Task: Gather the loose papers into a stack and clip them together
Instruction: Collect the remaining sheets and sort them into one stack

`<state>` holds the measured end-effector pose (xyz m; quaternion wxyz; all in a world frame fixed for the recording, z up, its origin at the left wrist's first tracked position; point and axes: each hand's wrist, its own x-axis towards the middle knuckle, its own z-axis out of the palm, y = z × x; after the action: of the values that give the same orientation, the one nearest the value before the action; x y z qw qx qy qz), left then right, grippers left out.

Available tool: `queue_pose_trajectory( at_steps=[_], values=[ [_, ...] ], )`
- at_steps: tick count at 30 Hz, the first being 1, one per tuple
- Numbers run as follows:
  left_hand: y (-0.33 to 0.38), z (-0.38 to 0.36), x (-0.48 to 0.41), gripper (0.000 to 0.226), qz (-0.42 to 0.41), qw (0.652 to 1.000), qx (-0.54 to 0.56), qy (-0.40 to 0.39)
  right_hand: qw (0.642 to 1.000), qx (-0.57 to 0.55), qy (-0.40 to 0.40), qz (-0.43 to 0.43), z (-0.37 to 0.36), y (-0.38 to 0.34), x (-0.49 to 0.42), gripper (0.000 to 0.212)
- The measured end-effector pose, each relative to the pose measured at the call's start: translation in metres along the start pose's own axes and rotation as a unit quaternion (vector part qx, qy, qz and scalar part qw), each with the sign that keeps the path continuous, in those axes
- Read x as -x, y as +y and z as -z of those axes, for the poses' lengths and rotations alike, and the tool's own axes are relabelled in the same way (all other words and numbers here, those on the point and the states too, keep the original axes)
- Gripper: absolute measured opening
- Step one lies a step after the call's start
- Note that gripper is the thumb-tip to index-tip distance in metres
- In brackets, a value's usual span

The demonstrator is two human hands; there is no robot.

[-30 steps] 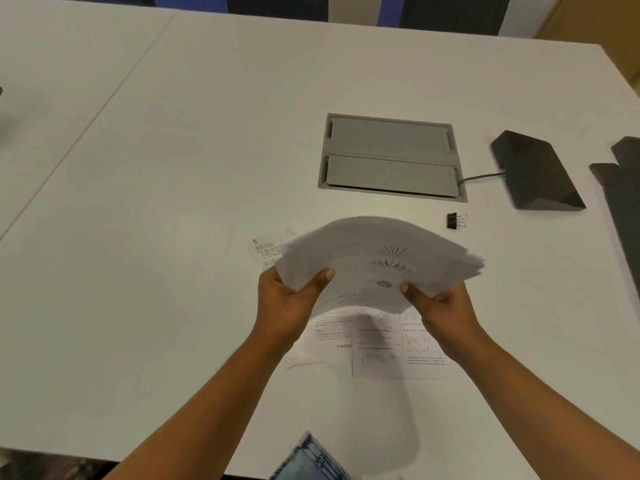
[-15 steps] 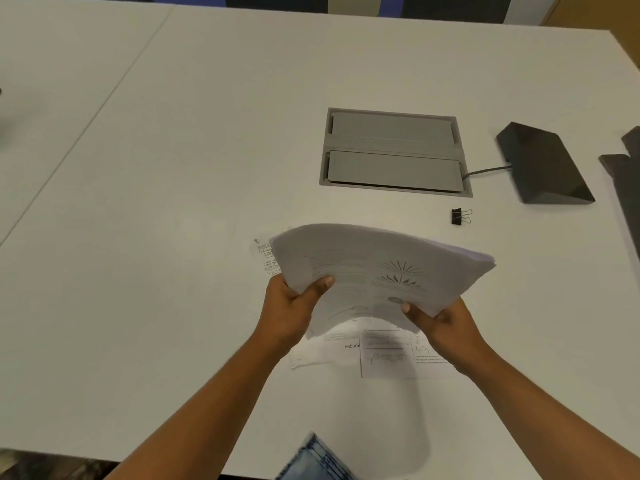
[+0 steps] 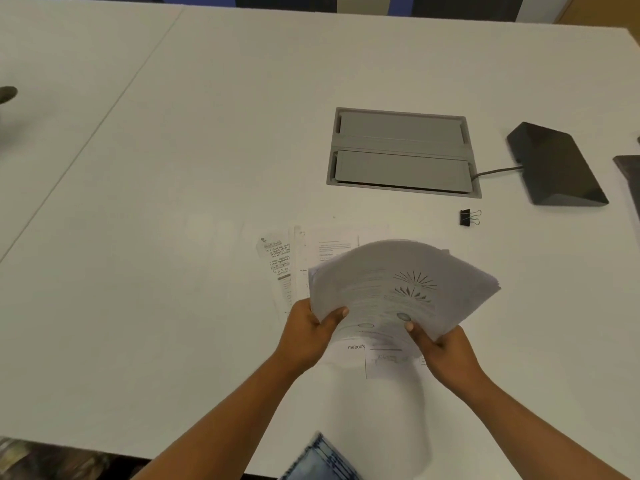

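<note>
on the white bench (image 3: 173,168), loose sheets (image 3: 280,268) lie flat just left of and under the raised paper stack (image 3: 401,289). the left hand (image 3: 308,337) has its grip clenched on the stack's near left corner, thumb on top. the right hand (image 3: 446,355) grips its near right edge. right of and beyond the stack, apart from it, sits the black binder clip (image 3: 469,217).

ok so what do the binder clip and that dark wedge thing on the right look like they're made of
The binder clip looks like black painted metal with thin, shiny wire handles, judging by their bright glint. The dark wedge seems to be matte plastic: its flat faces give a dull, even sheen and meet at crisp moulded edges. A cable runs from it, so it is probably a device housing, though the material is uncertain.
</note>
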<state>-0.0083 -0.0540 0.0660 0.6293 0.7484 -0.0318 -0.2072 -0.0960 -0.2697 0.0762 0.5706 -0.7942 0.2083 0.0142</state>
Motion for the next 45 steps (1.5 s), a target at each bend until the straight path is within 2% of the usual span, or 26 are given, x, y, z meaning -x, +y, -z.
queue_pose_trajectory(
  at_steps=[3, 5, 7, 9, 12, 15, 19, 22, 27, 30, 33, 38, 45],
  values=[
    [-0.003, 0.001, -0.002, 0.028, 0.006, 1.000, 0.005, -0.010, 0.999, -0.012, 0.039, -0.026, 0.000, 0.002, -0.004, 0.016],
    [-0.006, 0.003, -0.006, 0.026, 0.032, 0.998, -0.021, 0.044, 0.996, -0.028, 0.062, -0.049, 0.004, 0.003, -0.005, 0.017],
    [-0.015, 0.006, -0.012, 0.035, 0.071, 0.982, -0.117, 0.131, 0.993, -0.042, 0.083, -0.073, 0.013, 0.007, -0.003, 0.014],
    [-0.028, 0.009, -0.020, 0.043, 0.128, 0.952, -0.214, 0.175, 0.987, -0.071, 0.104, -0.102, 0.022, 0.012, 0.000, 0.012],
    [-0.042, 0.006, -0.027, 0.062, 0.210, 0.907, -0.333, 0.148, 0.981, -0.090, 0.120, -0.123, 0.033, 0.018, 0.008, 0.020],
    [-0.044, -0.007, -0.026, 0.069, 0.223, 0.862, -0.430, 0.149, 0.978, -0.081, 0.132, -0.137, 0.040, 0.023, 0.017, 0.027],
    [-0.046, -0.018, -0.025, 0.073, 0.227, 0.844, -0.456, 0.167, 0.975, -0.070, 0.153, -0.142, 0.046, 0.028, 0.028, 0.034],
    [-0.047, -0.020, -0.027, 0.069, 0.234, 0.864, -0.413, 0.166, 0.972, -0.066, 0.174, -0.142, 0.049, 0.030, 0.036, 0.033],
    [-0.043, -0.022, -0.039, 0.055, 0.276, 0.910, -0.260, 0.167, 0.968, -0.078, 0.188, -0.149, 0.048, 0.030, 0.044, 0.034],
    [-0.045, -0.016, -0.041, 0.026, 0.241, 0.929, -0.225, 0.166, 0.965, -0.092, 0.197, -0.149, 0.050, 0.029, 0.046, 0.034],
    [-0.043, -0.005, -0.036, 0.024, 0.187, 0.953, -0.166, 0.172, 0.963, -0.111, 0.193, -0.152, 0.050, 0.024, 0.047, 0.029],
    [-0.029, 0.023, -0.019, 0.022, 0.111, 0.954, -0.175, 0.216, 0.961, -0.135, 0.187, -0.150, 0.051, 0.024, 0.047, 0.026],
    [-0.021, 0.050, 0.001, 0.015, 0.092, 0.961, -0.120, 0.233, 0.966, -0.113, 0.171, -0.160, 0.046, 0.029, 0.045, 0.018]
  ],
)
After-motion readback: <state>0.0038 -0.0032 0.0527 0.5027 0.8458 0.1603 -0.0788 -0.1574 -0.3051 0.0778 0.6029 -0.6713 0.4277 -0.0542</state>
